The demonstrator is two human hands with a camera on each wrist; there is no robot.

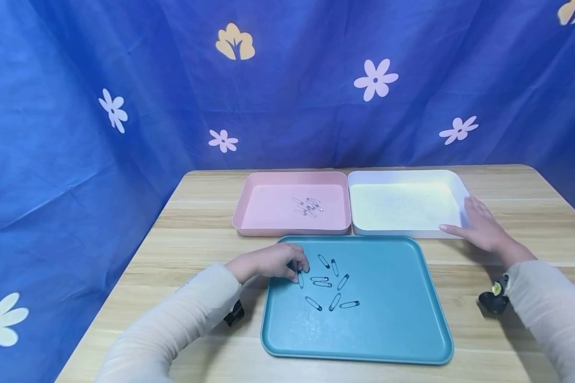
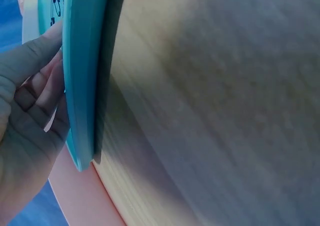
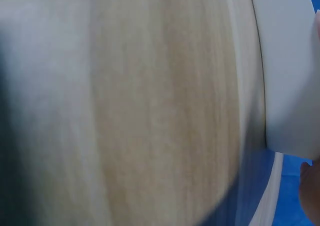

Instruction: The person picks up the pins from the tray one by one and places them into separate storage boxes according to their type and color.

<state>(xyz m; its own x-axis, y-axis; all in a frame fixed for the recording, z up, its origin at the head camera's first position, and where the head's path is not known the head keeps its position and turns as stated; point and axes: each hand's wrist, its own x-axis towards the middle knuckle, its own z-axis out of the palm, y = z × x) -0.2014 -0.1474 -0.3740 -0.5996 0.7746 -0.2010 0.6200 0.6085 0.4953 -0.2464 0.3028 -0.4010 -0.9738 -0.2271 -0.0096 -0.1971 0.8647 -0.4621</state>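
Observation:
My left hand [image 1: 280,261] reaches over the left rim of the teal tray [image 1: 393,319], thumb and curled fingers meeting at a safety pin [image 1: 301,281]. In the left wrist view the tray's raised edge hides the fingertips. Several more safety pins [image 1: 322,284] with dark heads lie spread on the tray's left half. My right hand [image 1: 483,227] rests at the right front corner of the white tray [image 1: 452,183], its fingers straight along the side and the thumb out over the front rim.
Behind the teal tray, a pink tray [image 1: 263,210] holds a small pile of safety pins [image 1: 309,206]. It stands side by side with the white tray on the wooden table [image 1: 206,213]. A blue curtain [image 1: 292,106] with flower shapes hangs behind the table.

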